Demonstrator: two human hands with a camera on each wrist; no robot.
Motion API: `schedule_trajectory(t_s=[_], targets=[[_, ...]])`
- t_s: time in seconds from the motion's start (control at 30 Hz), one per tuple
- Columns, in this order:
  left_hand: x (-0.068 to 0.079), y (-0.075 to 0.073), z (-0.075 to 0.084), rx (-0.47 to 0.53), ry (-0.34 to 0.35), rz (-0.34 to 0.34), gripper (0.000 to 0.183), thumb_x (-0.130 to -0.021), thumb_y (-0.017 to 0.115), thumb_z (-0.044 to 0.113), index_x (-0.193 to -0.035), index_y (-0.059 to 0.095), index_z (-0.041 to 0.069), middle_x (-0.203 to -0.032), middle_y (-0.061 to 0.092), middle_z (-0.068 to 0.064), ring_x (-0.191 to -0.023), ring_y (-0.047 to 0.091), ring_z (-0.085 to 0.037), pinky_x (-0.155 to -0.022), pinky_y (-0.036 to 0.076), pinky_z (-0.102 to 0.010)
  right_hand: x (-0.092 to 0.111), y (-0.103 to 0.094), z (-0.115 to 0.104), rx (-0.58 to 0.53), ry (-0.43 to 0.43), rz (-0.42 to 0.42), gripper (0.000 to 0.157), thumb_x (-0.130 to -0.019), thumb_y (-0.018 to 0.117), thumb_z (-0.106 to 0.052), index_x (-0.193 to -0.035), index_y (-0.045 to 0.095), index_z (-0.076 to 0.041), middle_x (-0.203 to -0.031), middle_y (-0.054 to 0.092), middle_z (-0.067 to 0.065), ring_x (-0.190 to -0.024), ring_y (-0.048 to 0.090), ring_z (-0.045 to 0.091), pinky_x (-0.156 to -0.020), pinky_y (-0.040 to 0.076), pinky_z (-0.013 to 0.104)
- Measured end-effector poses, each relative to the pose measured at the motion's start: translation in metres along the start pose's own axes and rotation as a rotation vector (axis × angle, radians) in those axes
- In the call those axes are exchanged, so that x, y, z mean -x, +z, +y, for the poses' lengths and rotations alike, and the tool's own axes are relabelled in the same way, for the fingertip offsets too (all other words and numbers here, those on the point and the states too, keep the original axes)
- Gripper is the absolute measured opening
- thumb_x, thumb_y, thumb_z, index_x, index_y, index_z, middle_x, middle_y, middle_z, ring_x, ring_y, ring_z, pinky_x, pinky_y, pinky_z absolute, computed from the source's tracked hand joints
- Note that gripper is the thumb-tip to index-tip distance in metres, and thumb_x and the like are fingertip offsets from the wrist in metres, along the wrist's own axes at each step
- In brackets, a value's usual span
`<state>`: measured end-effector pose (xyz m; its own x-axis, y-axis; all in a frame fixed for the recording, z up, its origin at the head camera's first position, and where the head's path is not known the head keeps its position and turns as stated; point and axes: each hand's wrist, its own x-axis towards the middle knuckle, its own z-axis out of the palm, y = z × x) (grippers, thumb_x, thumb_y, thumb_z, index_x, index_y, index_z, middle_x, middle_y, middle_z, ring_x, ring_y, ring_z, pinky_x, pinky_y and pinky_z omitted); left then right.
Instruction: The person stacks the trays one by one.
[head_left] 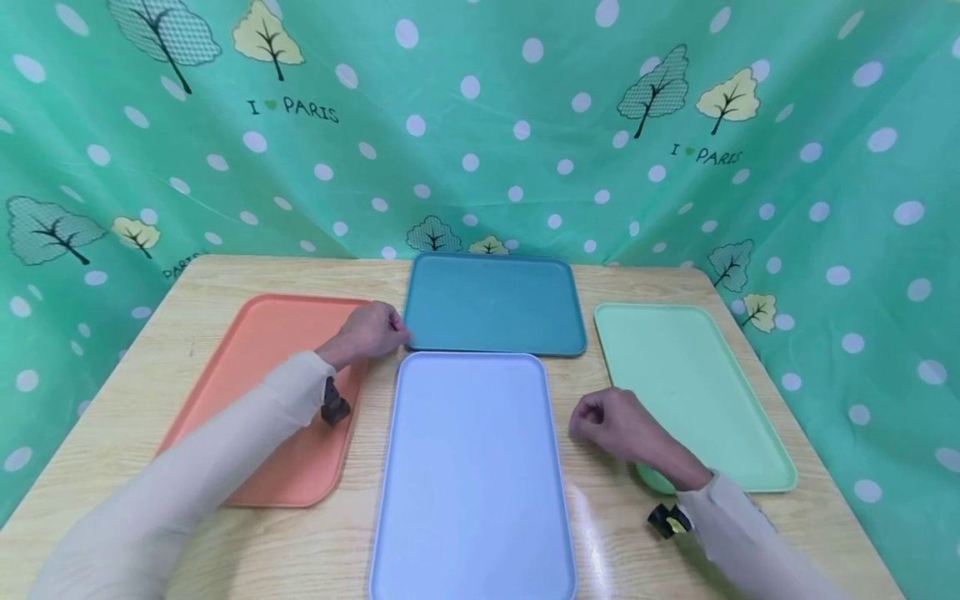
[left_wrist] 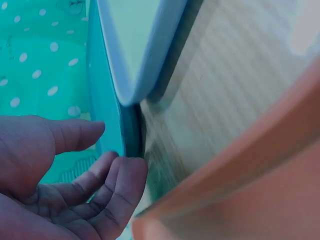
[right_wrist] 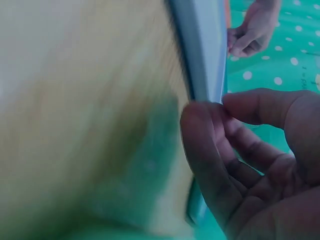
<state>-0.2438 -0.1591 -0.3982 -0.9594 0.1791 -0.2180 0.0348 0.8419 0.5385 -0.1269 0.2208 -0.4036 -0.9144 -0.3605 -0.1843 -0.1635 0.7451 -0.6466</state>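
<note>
My left hand (head_left: 372, 330) is over the inner far corner of the coral tray (head_left: 292, 325), its fingertips at the near left corner of the teal tray (head_left: 495, 304). In the left wrist view the thumb and bent fingers (left_wrist: 125, 185) stand apart, with nothing between them; whether they touch the teal rim I cannot tell. My right hand (head_left: 617, 422) hovers over the wood between the lavender tray (head_left: 476, 475) and the mint green tray (head_left: 682, 375). Its fingers (right_wrist: 202, 145) are loosely curled, thumb close to the index finger, and hold nothing visible.
All four trays lie flat on a light wooden table (head_left: 202, 300), with the lavender one in the middle. A green polka-dot cloth (head_left: 480, 125) hangs behind the table and along its sides. A black strap piece (head_left: 334, 403) hangs under the left wrist, another (head_left: 663, 521) by the right.
</note>
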Motion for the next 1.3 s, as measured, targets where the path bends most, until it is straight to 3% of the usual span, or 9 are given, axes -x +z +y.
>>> schedule_trajectory(t_s=[0.1,0.23,0.33,0.47,0.6,0.77,1.03,1.17,1.3], targets=[[-0.009,-0.004,-0.002,0.005,-0.027,-0.012,0.024,-0.093,0.065,0.025,-0.100,0.064,0.002,-0.086,0.063,-0.008,-0.068,0.052,-0.014,-0.057,0.041,-0.023,-0.007,-0.003,0.002,0.233,-0.085,0.152,0.012,-0.089,0.065,-0.010,-0.081,0.073,-0.014,-0.070,0.065,-0.008,-0.062,0.054,0.004,-0.058,0.046,0.021],[-0.022,-0.011,-0.003,0.003,-0.050,-0.013,0.033,-0.093,0.064,0.025,-0.110,0.062,-0.003,-0.085,0.060,-0.009,-0.065,0.051,-0.014,-0.058,0.041,-0.024,-0.020,-0.006,0.003,0.372,-0.157,0.273,0.003,-0.085,0.070,-0.009,-0.084,0.073,-0.009,-0.074,0.067,-0.002,-0.066,0.058,0.008,-0.061,0.050,0.026],[-0.032,-0.014,-0.005,0.003,-0.057,-0.016,0.026,-0.094,0.062,0.024,-0.086,0.061,-0.001,-0.066,0.048,-0.002,-0.054,0.041,-0.012,-0.052,0.034,-0.024,-0.032,-0.009,0.005,0.481,-0.220,0.331,0.005,-0.083,0.073,-0.009,-0.087,0.073,-0.006,-0.078,0.068,0.004,-0.068,0.062,0.016,-0.061,0.052,0.031],[-0.044,-0.017,-0.005,0.031,-0.052,-0.051,0.046,-0.095,0.060,0.021,-0.056,0.040,0.011,-0.049,0.032,0.004,-0.045,0.026,-0.010,-0.046,0.024,-0.025,-0.048,-0.013,0.010,0.652,-0.276,0.377,0.008,-0.082,0.077,-0.009,-0.088,0.072,-0.006,-0.083,0.067,0.008,-0.072,0.065,0.024,-0.060,0.055,0.037],[-0.053,-0.019,-0.003,0.074,-0.072,-0.087,0.049,-0.095,0.059,0.020,-0.050,0.043,0.012,-0.045,0.041,0.002,-0.043,0.027,-0.010,-0.046,0.024,-0.025,-0.061,-0.014,0.016,0.764,-0.288,0.374,0.010,-0.082,0.078,-0.008,-0.088,0.071,-0.005,-0.084,0.065,0.010,-0.078,0.064,0.026,-0.062,0.056,0.039],[-0.062,-0.020,-0.001,0.084,-0.116,-0.099,0.045,-0.095,0.060,0.020,-0.052,0.054,0.008,-0.050,0.056,-0.002,-0.043,0.039,-0.009,-0.048,0.028,-0.024,-0.072,-0.014,0.020,0.803,-0.263,0.327,0.008,-0.085,0.073,-0.004,-0.092,0.069,-0.002,-0.088,0.063,0.014,-0.075,0.063,0.026,-0.061,0.056,0.037],[-0.070,-0.018,0.004,0.019,-0.154,-0.081,0.035,-0.089,0.054,0.010,-0.054,0.051,0.011,-0.051,0.057,-0.003,-0.048,0.054,-0.013,-0.050,0.040,-0.023,-0.084,-0.016,0.023,0.779,-0.175,0.233,0.014,-0.094,0.059,0.003,-0.103,0.070,0.000,-0.099,0.064,0.017,-0.086,0.066,0.029,-0.071,0.058,0.038],[-0.074,-0.014,0.007,0.004,-0.194,-0.063,0.024,-0.088,0.049,0.005,-0.064,0.053,0.009,-0.055,0.060,-0.003,-0.052,0.061,-0.015,-0.057,0.049,-0.025,-0.089,-0.018,0.024,0.755,-0.151,0.205,0.015,-0.094,0.059,0.003,-0.104,0.070,0.000,-0.102,0.067,0.017,-0.092,0.068,0.029,-0.078,0.058,0.038],[-0.078,-0.010,0.008,0.032,-0.223,-0.056,0.024,-0.093,0.046,0.005,-0.070,0.055,0.006,-0.054,0.057,-0.002,-0.052,0.061,-0.014,-0.059,0.049,-0.025,-0.092,-0.017,0.026,0.765,-0.162,0.199,0.013,-0.094,0.061,0.001,-0.103,0.070,-0.001,-0.100,0.068,0.016,-0.090,0.069,0.028,-0.077,0.059,0.037]])
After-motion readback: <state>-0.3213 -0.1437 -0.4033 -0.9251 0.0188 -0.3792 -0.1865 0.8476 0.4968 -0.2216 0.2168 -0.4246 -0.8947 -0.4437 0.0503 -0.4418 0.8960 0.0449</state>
